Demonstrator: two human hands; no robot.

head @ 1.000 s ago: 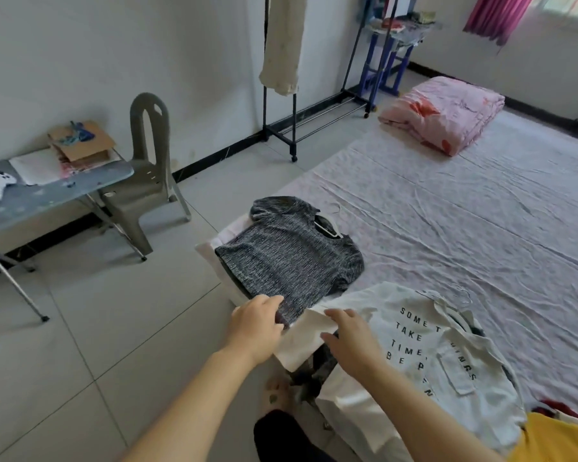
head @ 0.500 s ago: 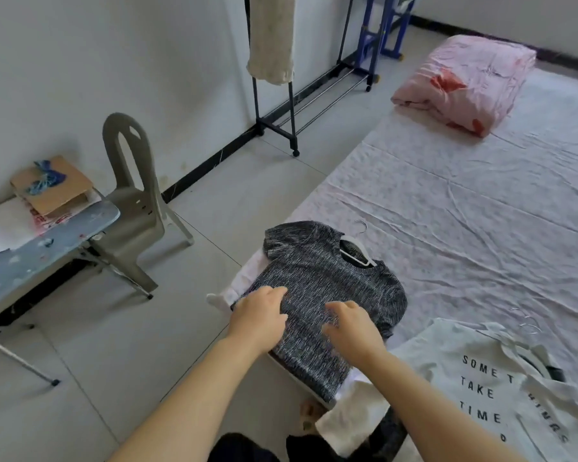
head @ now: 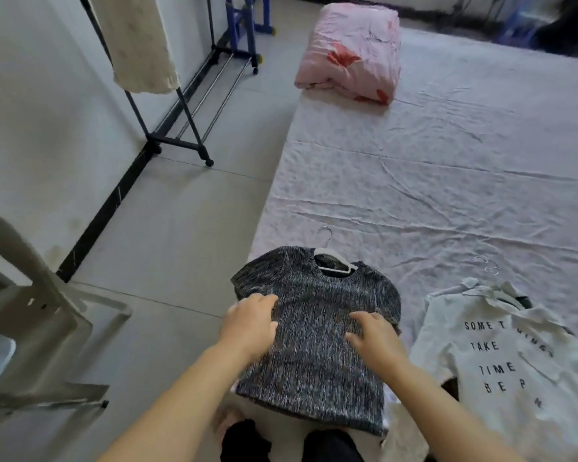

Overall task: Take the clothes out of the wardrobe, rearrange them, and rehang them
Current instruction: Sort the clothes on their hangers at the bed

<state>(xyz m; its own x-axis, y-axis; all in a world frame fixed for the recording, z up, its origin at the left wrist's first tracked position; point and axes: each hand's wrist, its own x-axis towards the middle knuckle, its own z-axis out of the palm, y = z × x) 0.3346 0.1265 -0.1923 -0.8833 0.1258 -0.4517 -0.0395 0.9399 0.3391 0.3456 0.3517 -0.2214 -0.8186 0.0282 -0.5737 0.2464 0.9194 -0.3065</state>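
Both hands are down on the dark grey knit top [head: 314, 345], which lies flat on the near corner of the bed [head: 447, 181] with its hem hanging over the edge toward the person. The left hand [head: 249, 325] presses palm-down on the top's left side, fingers loosely curled onto the fabric, gripping nothing. The right hand [head: 372, 338] rests on the top's right side, fingers spread flat, not closed on anything either. A white hanger [head: 334, 260] sits inside the top's neckline, its hook pointing up the bed. Just right of the top lies a white printed shirt [head: 501, 371], also on a hanger. At the far end of the bed from the top sits a folded pink quilt [head: 354, 51]. Left of the bed, by the wall, stands a clothes rack [head: 177, 128] with a cream garment [head: 137, 41] hanging.
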